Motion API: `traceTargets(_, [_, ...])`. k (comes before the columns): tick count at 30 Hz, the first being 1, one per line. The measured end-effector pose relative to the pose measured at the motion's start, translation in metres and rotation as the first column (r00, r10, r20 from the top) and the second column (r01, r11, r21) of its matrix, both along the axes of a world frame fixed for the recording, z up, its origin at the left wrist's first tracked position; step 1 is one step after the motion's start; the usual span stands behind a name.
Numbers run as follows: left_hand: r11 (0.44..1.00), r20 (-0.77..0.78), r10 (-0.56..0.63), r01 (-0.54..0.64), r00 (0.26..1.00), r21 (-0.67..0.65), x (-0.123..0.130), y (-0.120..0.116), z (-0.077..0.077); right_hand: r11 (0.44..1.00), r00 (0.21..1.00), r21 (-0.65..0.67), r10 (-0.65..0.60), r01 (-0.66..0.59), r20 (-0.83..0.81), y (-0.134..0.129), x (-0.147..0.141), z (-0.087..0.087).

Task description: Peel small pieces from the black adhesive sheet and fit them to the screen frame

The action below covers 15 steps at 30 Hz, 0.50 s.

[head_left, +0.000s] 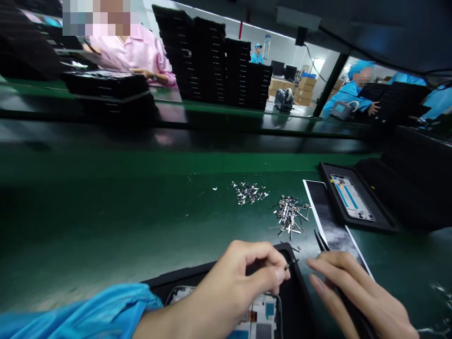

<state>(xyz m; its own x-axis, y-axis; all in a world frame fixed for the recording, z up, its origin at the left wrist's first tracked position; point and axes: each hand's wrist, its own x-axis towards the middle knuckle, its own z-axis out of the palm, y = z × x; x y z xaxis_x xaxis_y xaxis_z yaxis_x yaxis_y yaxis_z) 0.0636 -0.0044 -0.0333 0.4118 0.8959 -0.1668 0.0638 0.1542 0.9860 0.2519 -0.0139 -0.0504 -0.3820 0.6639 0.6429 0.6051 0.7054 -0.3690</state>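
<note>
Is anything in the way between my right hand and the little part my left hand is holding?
Nothing visible: only an open gap separates your right hand, holding black tweezers, from the small dark part in your left hand.

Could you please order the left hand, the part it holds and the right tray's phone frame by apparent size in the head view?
1. Left hand
2. Phone frame
3. Part, by far smallest

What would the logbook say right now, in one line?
left hand: pinching small dark part | right hand: holding tweezers | below left: phone frame, black tray
</note>
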Motion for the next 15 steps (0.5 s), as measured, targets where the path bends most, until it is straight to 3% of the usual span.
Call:
traceTargets(2, [0.999,-0.048,-0.006,0.008,0.999,0.044,-0.003,-0.004,-0.003,0.991,0.991,-0.070,0.120,-0.115,0.066,0.003,0.000,0.002])
traceTargets(4, [0.980,-0.134,0.018,0.010,0.991,0.200,-0.005,-0.008,-0.007,0.975,0.972,-0.114,0.206,-0.193,0.114,0.005,-0.002,0.005])
traceTargets(9, [0.816,-0.328,0.172,0.052,0.929,0.576,-0.007,-0.018,-0.010,0.954,0.968,-0.211,0.237,-0.215,0.087,0.005,-0.010,0.009])
traceTargets(12, [0.738,-0.354,0.193,0.102,0.915,0.667,-0.010,-0.019,-0.012,0.935,0.966,-0.252,0.259,-0.249,0.007,0.004,-0.014,0.009])
traceTargets(15, [0.741,-0.351,0.165,0.119,0.922,0.661,-0.013,-0.019,-0.014,0.935,0.965,-0.244,0.260,-0.258,-0.026,0.003,-0.017,0.006])
